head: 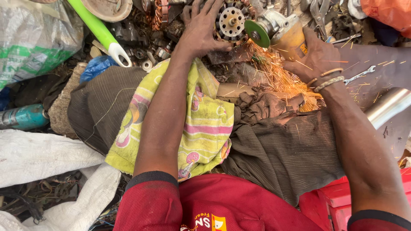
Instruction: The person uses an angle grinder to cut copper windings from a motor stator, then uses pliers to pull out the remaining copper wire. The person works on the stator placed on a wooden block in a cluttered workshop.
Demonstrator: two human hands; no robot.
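Observation:
My left hand presses down on a round motor stator with copper windings, steadying it at the top middle. My right hand grips a yellow angle grinder whose green disc touches the stator's right edge. Orange sparks spray down and to the right onto my lap. A yellow patterned cloth lies over my left knee under my left forearm.
Scrap metal parts lie to the left of the stator. A green and white handle crosses the top left. A spanner and a steel tube lie at right. White sacks sit at lower left, a red crate at lower right.

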